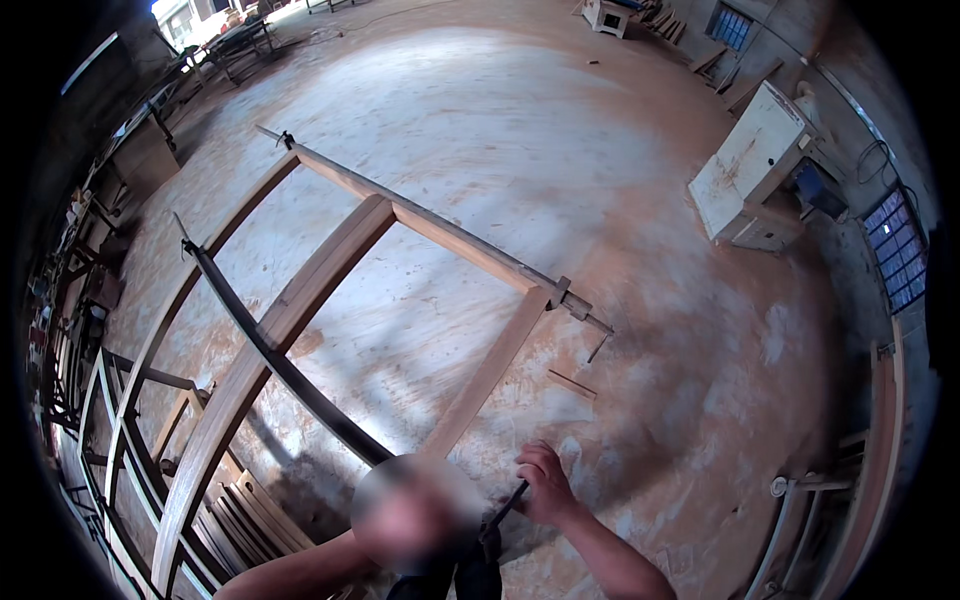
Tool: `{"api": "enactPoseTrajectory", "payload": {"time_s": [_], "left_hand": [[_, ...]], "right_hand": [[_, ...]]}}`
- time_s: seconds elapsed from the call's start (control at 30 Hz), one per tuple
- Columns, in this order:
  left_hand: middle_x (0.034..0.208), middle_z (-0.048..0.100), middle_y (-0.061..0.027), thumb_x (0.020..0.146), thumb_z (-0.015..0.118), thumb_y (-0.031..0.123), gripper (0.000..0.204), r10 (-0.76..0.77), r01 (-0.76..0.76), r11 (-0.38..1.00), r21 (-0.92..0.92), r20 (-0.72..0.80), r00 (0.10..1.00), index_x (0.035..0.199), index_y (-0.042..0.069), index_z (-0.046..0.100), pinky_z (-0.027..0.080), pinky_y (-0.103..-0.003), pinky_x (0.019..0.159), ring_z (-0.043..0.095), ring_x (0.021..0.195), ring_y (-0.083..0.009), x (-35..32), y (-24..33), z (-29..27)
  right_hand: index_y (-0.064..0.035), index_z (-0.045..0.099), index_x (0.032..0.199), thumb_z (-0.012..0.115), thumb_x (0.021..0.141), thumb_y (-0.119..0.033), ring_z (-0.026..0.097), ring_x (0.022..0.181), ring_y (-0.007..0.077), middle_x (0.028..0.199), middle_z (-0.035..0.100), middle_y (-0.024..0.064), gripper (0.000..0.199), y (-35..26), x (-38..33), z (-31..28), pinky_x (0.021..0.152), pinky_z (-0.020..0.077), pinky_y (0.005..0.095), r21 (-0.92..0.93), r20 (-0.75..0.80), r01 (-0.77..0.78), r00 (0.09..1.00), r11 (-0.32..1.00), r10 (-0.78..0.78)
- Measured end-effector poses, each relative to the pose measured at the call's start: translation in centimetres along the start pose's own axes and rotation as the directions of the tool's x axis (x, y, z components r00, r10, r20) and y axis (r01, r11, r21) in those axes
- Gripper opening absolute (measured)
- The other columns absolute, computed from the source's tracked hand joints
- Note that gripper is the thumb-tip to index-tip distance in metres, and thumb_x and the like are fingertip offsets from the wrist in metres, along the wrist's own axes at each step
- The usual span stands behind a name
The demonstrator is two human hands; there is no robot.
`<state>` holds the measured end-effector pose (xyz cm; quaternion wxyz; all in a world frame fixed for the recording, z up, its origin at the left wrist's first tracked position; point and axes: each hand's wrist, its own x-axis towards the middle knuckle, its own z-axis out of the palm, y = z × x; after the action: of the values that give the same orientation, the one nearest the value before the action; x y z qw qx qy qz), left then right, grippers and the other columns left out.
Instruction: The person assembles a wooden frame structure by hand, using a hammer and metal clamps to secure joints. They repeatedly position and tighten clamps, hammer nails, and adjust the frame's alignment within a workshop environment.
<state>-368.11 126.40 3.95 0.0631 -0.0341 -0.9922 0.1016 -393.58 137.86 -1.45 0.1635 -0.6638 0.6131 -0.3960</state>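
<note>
Frame: we see a brown, ladder-like wooden frame [327, 262] ahead and to our left, above a dusty grey floor [480, 130].
Far rail: a long grey metal bar clamp [442, 219] lies along it, its ends gripping both corners — that stage looks done.
Crossing bar: a black metal clamp bar [283, 368] spans the rails toward our body; its tightness we cannot judge, so this part seems unfinished.
Right hand: our right hand [546, 485] closes around a slim black handle [508, 504].
Left hand: our left hand [412, 512] is blurred — we cannot tell its grip.
</note>
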Motion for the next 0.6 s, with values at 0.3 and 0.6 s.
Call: {"api": "enactPoseTrajectory", "payload": {"time_s": [0.3,0.6], "left_hand": [[0.067,0.050,0.0036,0.061,0.060,0.016,0.016,-0.072,0.070,0.997,-0.035,-0.064,0.995,0.076,0.011,0.057,0.045,-0.027,0.067,0.049,0.076,-0.0139,-0.4,0.7,0.8],[0.069,0.050,0.0034,0.067,0.058,0.019,0.017,-0.145,0.144,0.987,-0.075,-0.002,0.989,0.083,0.012,0.054,0.043,-0.026,0.068,0.048,0.076,-0.0149,-3.6,2.7,4.6]], "right_hand": [[-0.0084,0.041,0.049,0.072,0.072,-0.010,0.049,0.054,0.0292,0.053,0.045,0.0087,0.038,0.7,0.2,6.3,0.059,0.0418,0.0391,0.007,-0.344,-0.127,0.931,0.992,0.121],[-0.0028,0.052,0.054,0.070,0.085,-0.027,0.053,0.049,0.0241,0.052,0.051,0.0136,0.043,-1.8,-8.9,17.4,0.051,0.0404,0.0388,0.711,0.094,-0.592,0.614,0.378,0.784]]}}
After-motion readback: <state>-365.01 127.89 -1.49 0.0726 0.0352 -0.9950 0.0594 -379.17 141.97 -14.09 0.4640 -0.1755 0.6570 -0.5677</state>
